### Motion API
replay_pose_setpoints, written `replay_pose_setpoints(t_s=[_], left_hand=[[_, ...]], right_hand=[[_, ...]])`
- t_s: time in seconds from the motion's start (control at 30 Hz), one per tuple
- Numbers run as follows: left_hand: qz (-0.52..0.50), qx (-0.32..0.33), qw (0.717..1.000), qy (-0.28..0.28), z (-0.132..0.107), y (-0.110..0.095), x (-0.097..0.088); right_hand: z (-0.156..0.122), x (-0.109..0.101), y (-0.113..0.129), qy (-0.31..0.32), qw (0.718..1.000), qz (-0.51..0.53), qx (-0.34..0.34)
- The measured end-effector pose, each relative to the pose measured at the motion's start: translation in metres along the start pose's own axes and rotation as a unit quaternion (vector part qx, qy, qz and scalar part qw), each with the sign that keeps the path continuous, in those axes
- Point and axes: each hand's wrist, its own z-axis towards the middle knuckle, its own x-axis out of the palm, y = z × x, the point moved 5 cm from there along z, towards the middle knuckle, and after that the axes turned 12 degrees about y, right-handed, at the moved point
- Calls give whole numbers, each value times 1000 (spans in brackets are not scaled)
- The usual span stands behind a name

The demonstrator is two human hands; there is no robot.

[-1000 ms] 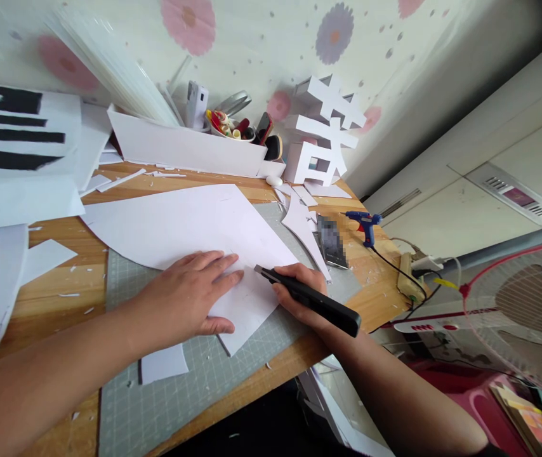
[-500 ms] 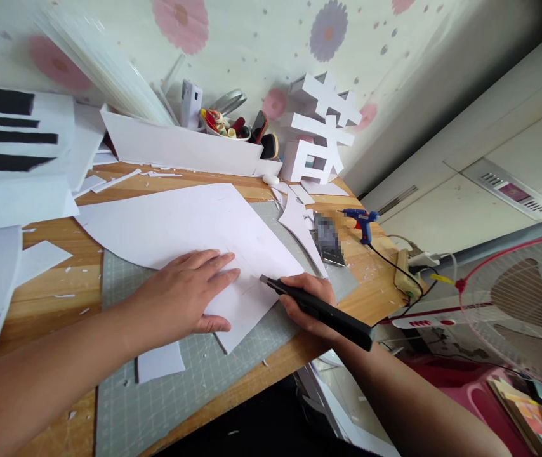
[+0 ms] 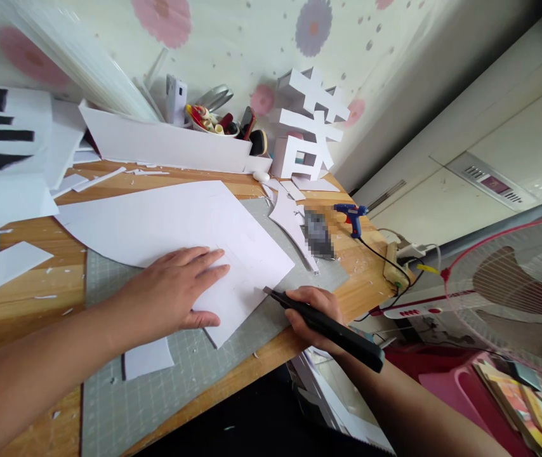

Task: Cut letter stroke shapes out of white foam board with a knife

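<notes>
My left hand (image 3: pixel 173 289) lies flat, fingers spread, pressing down a large white sheet (image 3: pixel 176 222) that rests on a grey cutting mat (image 3: pixel 166 387). My right hand (image 3: pixel 313 311) grips a black utility knife (image 3: pixel 330 329); its blade tip touches the sheet's right edge, close to the table's front edge. A small white offcut (image 3: pixel 147 357) lies on the mat under my left wrist.
On the wooden table (image 3: pixel 23 285) are white scraps, a blue glue gun (image 3: pixel 351 216) with its cord, a phone (image 3: pixel 317 233), a white 3D character (image 3: pixel 306 127), a long white tray (image 3: pixel 166 146) and a bowl of tools. A fan (image 3: pixel 513 285) stands to the right.
My right hand has drawn the knife toward me and to the right, from inside the sheet to its right edge. My left hand has stayed pressed on the sheet.
</notes>
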Motion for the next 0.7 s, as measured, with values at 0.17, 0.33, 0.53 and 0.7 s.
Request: replay_pose_setpoints(t_s=[0.17, 0.33, 0.53, 0.7], left_hand=[[-9, 1, 1000, 1, -1, 3, 1], [-9, 0, 1000, 2, -1, 3, 1], [28, 1, 1000, 0, -1, 0, 1], [40, 10, 999, -23, -2, 1, 1]], right_hand=[[-8, 1, -1, 2, 1000, -7, 4], [-10, 2, 2, -24, 999, -25, -8], [-8, 2, 8, -33, 998, -24, -43], [-8, 5, 5, -47, 998, -22, -25]])
